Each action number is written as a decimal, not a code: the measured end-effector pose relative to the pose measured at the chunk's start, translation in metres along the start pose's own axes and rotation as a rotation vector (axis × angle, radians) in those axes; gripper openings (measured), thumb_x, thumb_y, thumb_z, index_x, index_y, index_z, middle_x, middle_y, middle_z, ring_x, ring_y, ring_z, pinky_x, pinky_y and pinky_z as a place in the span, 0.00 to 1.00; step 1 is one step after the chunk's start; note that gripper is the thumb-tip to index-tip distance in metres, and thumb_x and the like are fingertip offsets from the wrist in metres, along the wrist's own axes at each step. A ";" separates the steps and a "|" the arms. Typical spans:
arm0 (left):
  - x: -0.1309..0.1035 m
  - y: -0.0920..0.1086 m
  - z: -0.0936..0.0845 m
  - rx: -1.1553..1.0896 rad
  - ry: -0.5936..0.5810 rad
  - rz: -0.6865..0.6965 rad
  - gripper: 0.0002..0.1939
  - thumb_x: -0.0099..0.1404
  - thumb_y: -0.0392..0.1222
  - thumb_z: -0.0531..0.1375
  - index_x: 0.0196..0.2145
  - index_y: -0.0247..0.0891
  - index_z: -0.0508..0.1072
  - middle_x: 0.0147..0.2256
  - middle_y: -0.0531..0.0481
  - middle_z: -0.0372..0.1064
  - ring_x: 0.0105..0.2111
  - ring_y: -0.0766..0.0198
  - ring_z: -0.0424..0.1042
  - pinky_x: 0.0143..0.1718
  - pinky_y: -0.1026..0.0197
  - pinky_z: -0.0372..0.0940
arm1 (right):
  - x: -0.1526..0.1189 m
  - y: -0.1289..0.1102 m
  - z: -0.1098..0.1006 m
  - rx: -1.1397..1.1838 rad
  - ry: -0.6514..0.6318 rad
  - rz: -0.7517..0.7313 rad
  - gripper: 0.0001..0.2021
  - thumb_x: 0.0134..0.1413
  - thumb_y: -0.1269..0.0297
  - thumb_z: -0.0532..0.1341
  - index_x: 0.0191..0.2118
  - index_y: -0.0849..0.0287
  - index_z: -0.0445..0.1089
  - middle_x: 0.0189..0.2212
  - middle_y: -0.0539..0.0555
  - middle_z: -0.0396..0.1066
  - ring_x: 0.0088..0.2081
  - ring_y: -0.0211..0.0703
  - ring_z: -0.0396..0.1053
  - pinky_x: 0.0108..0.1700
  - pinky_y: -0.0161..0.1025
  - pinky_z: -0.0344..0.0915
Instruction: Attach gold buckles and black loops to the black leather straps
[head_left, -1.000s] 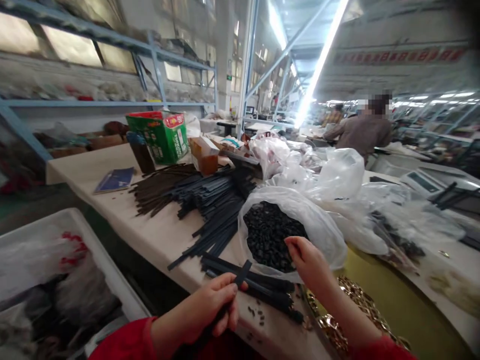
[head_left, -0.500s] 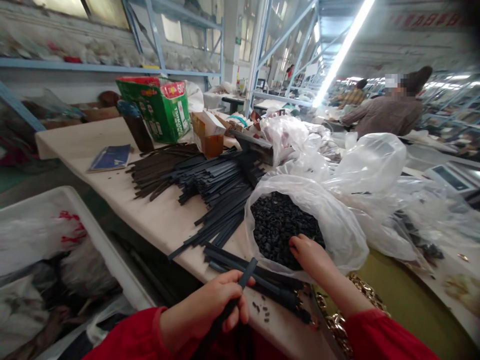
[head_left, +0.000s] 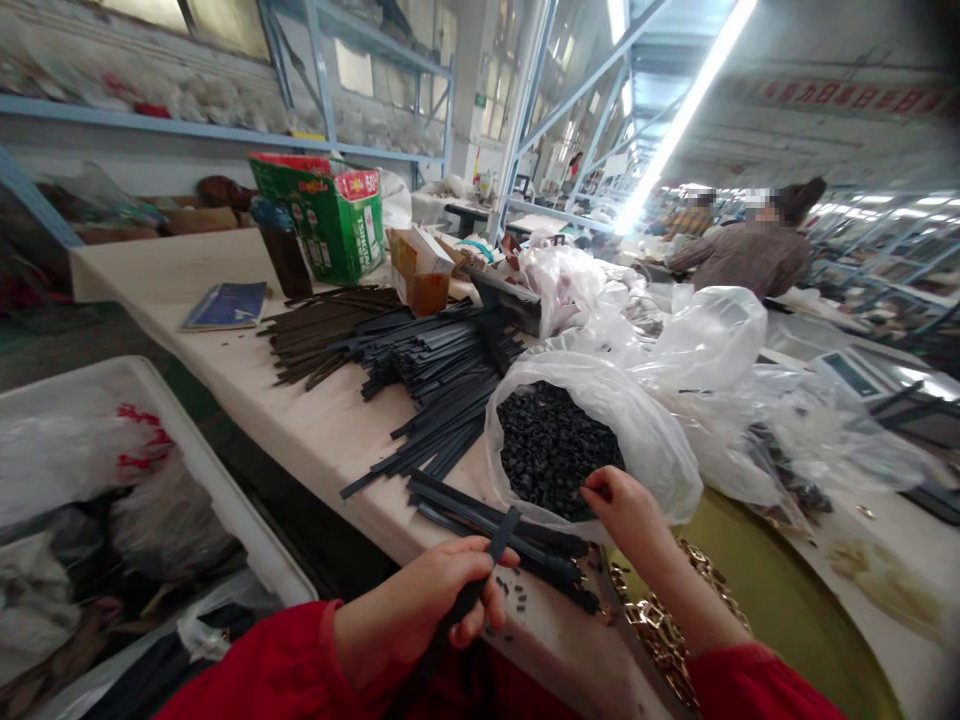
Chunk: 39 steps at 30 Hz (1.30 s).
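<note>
My left hand (head_left: 450,595) is closed around a flat dark strap (head_left: 504,532), whose tip sticks up past the thumb while its lower length hangs toward my lap. At the near edge of a white plastic bag (head_left: 660,450), my right hand (head_left: 622,505) has its thumb and fingers pinched together; anything between them is too small to make out. Small black loops (head_left: 551,445) fill the bag's open mouth. A bundle of dark straps (head_left: 487,520) with gold metal ends lies between the bag and my left hand. Gold buckles (head_left: 660,625) lie on a round olive tray (head_left: 780,610) beneath my right forearm.
Many loose dark straps (head_left: 435,370) spread over the table (head_left: 300,430). Behind them stand a green carton (head_left: 352,230), a dark bottle (head_left: 285,250) and a small box (head_left: 420,270). A white bin (head_left: 202,480) is at left. A co-worker (head_left: 750,250) sits at the back right.
The view has shifted slightly to the right. My right hand has drawn back a little from the black loops to the bag's near rim. My left hand keeps its hold on the strap.
</note>
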<state>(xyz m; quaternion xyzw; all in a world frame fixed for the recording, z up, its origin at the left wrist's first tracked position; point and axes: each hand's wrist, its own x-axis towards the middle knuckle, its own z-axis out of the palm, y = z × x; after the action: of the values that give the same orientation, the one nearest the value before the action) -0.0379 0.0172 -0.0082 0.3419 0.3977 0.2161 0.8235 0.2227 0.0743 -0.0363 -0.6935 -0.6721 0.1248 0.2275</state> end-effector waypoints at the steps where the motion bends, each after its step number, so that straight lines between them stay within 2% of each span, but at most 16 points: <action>1: -0.002 0.000 0.003 0.026 -0.001 0.027 0.19 0.58 0.48 0.51 0.42 0.31 0.66 0.17 0.55 0.63 0.12 0.74 0.50 0.14 0.68 0.43 | -0.009 -0.010 -0.001 0.093 -0.006 0.023 0.06 0.47 0.61 0.58 0.27 0.58 0.65 0.24 0.50 0.66 0.27 0.42 0.64 0.32 0.39 0.60; 2: -0.004 0.001 0.005 0.063 0.007 0.057 0.21 0.60 0.52 0.50 0.41 0.30 0.67 0.17 0.57 0.59 0.13 0.74 0.48 0.15 0.68 0.42 | -0.019 -0.022 -0.001 0.203 -0.019 0.048 0.09 0.48 0.58 0.58 0.28 0.58 0.65 0.22 0.49 0.66 0.25 0.40 0.63 0.29 0.37 0.60; 4: -0.006 0.001 0.009 0.167 0.040 0.121 0.25 0.60 0.57 0.49 0.38 0.30 0.69 0.17 0.60 0.52 0.15 0.73 0.46 0.17 0.67 0.42 | -0.042 -0.046 0.001 0.766 -0.099 0.226 0.12 0.44 0.54 0.62 0.26 0.58 0.66 0.19 0.46 0.64 0.23 0.36 0.61 0.27 0.34 0.59; 6: -0.005 -0.001 0.011 0.299 0.077 0.208 0.22 0.60 0.55 0.50 0.34 0.31 0.70 0.18 0.60 0.50 0.18 0.72 0.48 0.19 0.67 0.45 | -0.062 -0.069 0.004 1.249 -0.153 0.409 0.14 0.39 0.55 0.67 0.23 0.59 0.66 0.20 0.46 0.65 0.23 0.34 0.62 0.27 0.32 0.60; 8: -0.002 -0.003 0.012 0.437 0.104 0.331 0.16 0.59 0.51 0.53 0.29 0.33 0.69 0.20 0.58 0.54 0.21 0.70 0.54 0.24 0.67 0.51 | -0.079 -0.085 0.006 1.553 -0.158 0.550 0.13 0.35 0.60 0.70 0.25 0.58 0.68 0.23 0.46 0.69 0.25 0.33 0.64 0.29 0.31 0.62; 10: -0.001 -0.006 0.014 0.561 0.132 0.422 0.12 0.59 0.47 0.53 0.27 0.34 0.67 0.23 0.56 0.59 0.26 0.68 0.58 0.29 0.67 0.54 | -0.090 -0.093 0.006 1.693 -0.167 0.626 0.14 0.34 0.64 0.71 0.31 0.57 0.70 0.26 0.47 0.72 0.26 0.32 0.67 0.31 0.30 0.64; 13: -0.006 -0.008 0.018 0.733 0.191 0.447 0.11 0.60 0.43 0.50 0.27 0.35 0.67 0.24 0.54 0.62 0.27 0.66 0.61 0.30 0.66 0.55 | -0.100 -0.093 0.006 1.700 -0.196 0.639 0.18 0.35 0.65 0.71 0.38 0.56 0.72 0.30 0.49 0.73 0.28 0.31 0.67 0.34 0.30 0.64; 15: -0.011 -0.008 0.020 0.843 0.201 0.444 0.11 0.61 0.41 0.50 0.28 0.35 0.68 0.25 0.53 0.65 0.28 0.64 0.62 0.30 0.66 0.55 | -0.105 -0.087 0.007 1.597 -0.172 0.595 0.17 0.36 0.62 0.70 0.37 0.57 0.72 0.30 0.49 0.73 0.28 0.32 0.67 0.35 0.32 0.64; 19: -0.020 -0.009 0.022 1.014 0.101 0.397 0.12 0.61 0.41 0.49 0.28 0.36 0.71 0.25 0.52 0.67 0.26 0.64 0.63 0.26 0.67 0.52 | -0.114 -0.074 0.005 1.216 -0.113 0.404 0.14 0.37 0.59 0.69 0.34 0.58 0.73 0.24 0.47 0.70 0.27 0.34 0.64 0.34 0.33 0.62; 22: -0.020 -0.012 0.019 1.046 0.034 0.327 0.13 0.61 0.40 0.49 0.26 0.36 0.71 0.23 0.53 0.65 0.24 0.65 0.62 0.25 0.67 0.51 | -0.122 -0.070 0.002 1.070 -0.224 0.344 0.14 0.37 0.58 0.69 0.32 0.58 0.73 0.21 0.45 0.68 0.26 0.35 0.63 0.31 0.33 0.60; 26: -0.019 -0.015 0.019 0.944 -0.097 0.217 0.12 0.60 0.40 0.50 0.25 0.35 0.70 0.21 0.54 0.62 0.22 0.67 0.60 0.24 0.67 0.52 | -0.131 -0.075 0.006 1.114 -0.399 0.344 0.13 0.37 0.58 0.68 0.31 0.59 0.72 0.21 0.46 0.69 0.25 0.34 0.64 0.30 0.32 0.60; 29: -0.022 -0.015 0.019 0.805 -0.172 0.137 0.12 0.61 0.42 0.48 0.29 0.34 0.69 0.20 0.56 0.59 0.20 0.69 0.58 0.21 0.68 0.53 | -0.135 -0.078 0.012 1.266 -0.467 0.434 0.13 0.37 0.58 0.69 0.30 0.60 0.72 0.22 0.47 0.70 0.25 0.35 0.65 0.30 0.33 0.62; 32: -0.027 -0.013 0.014 0.620 -0.265 -0.070 0.09 0.60 0.39 0.48 0.36 0.36 0.65 0.20 0.57 0.62 0.17 0.70 0.59 0.20 0.69 0.56 | -0.134 -0.073 0.014 1.431 -0.408 0.612 0.13 0.37 0.60 0.69 0.30 0.60 0.71 0.22 0.46 0.68 0.24 0.32 0.64 0.28 0.30 0.62; 34: -0.030 -0.010 0.008 0.505 -0.312 -0.165 0.08 0.58 0.38 0.50 0.37 0.36 0.63 0.21 0.57 0.64 0.17 0.71 0.61 0.22 0.69 0.58 | -0.133 -0.066 0.014 1.502 -0.361 0.690 0.12 0.37 0.61 0.70 0.30 0.60 0.71 0.22 0.46 0.67 0.23 0.31 0.63 0.28 0.29 0.62; 39: -0.032 -0.011 0.000 0.386 -0.285 -0.225 0.10 0.58 0.45 0.52 0.33 0.35 0.63 0.18 0.59 0.62 0.13 0.74 0.56 0.18 0.70 0.52 | -0.133 -0.058 0.019 1.532 -0.327 0.737 0.12 0.36 0.62 0.70 0.28 0.61 0.71 0.21 0.45 0.64 0.23 0.31 0.61 0.27 0.29 0.61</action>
<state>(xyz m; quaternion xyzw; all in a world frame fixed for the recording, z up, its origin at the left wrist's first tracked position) -0.0561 -0.0106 0.0002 0.4733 0.3470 -0.0072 0.8096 0.1546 -0.0546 -0.0423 -0.4962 -0.1595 0.7072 0.4776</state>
